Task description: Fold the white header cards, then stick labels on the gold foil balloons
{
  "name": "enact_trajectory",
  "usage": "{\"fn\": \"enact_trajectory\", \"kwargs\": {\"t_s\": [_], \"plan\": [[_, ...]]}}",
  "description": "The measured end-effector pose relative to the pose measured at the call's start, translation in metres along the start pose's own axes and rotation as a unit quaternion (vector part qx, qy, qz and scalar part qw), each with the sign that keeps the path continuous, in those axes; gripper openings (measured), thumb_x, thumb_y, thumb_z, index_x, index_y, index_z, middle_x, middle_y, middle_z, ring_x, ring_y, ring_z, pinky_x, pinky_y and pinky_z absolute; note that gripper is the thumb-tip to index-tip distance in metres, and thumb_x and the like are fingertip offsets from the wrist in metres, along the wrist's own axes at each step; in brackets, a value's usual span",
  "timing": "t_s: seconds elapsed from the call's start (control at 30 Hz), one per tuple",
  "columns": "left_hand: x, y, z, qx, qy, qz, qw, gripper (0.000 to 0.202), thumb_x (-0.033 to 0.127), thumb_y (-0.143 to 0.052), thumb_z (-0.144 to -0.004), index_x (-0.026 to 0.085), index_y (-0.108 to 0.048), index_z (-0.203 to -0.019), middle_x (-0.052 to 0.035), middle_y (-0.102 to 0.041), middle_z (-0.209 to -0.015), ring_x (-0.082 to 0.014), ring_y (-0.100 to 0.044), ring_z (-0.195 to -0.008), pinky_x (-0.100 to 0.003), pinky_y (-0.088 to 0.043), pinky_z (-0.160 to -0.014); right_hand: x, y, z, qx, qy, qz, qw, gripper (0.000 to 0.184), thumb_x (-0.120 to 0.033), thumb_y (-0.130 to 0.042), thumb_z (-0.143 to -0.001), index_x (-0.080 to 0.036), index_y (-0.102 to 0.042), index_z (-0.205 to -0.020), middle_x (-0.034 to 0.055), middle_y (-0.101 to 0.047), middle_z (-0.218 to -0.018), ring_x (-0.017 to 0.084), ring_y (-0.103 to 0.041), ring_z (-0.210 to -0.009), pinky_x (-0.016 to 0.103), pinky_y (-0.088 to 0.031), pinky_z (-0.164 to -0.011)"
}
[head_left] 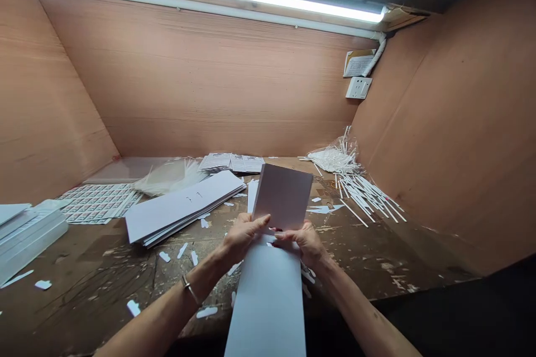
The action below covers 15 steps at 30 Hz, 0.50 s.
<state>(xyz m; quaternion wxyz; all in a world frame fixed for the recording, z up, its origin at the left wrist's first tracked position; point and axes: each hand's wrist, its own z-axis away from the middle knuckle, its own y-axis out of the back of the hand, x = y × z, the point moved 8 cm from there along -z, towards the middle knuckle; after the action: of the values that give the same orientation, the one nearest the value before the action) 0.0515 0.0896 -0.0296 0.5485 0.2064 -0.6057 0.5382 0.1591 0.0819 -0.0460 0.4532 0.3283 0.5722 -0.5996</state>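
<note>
pinching white card [268,295] with left grip [244,232] and right grip [307,241], perhaps risking a tear through uneven tugging.

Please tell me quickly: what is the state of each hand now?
Left hand: closed, holding the long white rectangular card at its left side.
Right hand: closed, holding the same card at its right side.
</note>
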Motion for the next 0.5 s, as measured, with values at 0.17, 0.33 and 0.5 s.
{"fn": "enact_trajectory", "kwargs": {"t_s": [0.17, 0.33, 0.5], "plan": [[0.012, 0.016, 0.003, 0.002, 0.021, -0.059, 0.998, 0.030, 0.031, -0.072, -0.060, 0.005, -0.064, -0.073, -0.0107, -0.065, -0.067, -0.0164, -0.058, -0.053, -0.025, -0.043, -0.049, -0.005, -0.005, 0.005, -0.052, 0.014, 0.127, 0.990, 0.020, -0.023, -0.074, -0.051, -0.010, -0.063, -0.062, 0.0009, -0.060, -0.054, 0.011, -0.053, -0.048, 0.023, -0.043, -0.049], [0.057, 0.054, -0.004, 0.011, 0.020, -0.201, 0.979, 0.038, 0.039, -0.067, -0.062, 0.007, -0.062, -0.083, -0.0128, -0.065, -0.075, -0.0192, -0.059, -0.056, -0.030, -0.044, -0.052, -0.016, -0.023, -0.014, -0.090, 0.000, 0.129, 0.988, 0.024, -0.033, -0.067, -0.062, -0.010, -0.060, -0.065, 0.0009, -0.057, -0.051, 0.011, -0.051, -0.040, 0.023, -0.042, -0.038], [0.144, 0.114, -0.032, 0.199, -0.072, -0.602, 0.770, 0.054, 0.058, -0.052, -0.066, 0.011, -0.059, -0.092, -0.0144, -0.064, -0.086, -0.0266, -0.059, -0.078, -0.033, -0.043, -0.063, -0.002, -0.080, -0.073, -0.045, -0.032, 0.095, 0.994, 0.022, -0.029, -0.064, -0.066, -0.012, -0.052, -0.060, 0.0012, -0.055, -0.050, 0.011, -0.053, -0.040, 0.023, -0.046, -0.038]]}}
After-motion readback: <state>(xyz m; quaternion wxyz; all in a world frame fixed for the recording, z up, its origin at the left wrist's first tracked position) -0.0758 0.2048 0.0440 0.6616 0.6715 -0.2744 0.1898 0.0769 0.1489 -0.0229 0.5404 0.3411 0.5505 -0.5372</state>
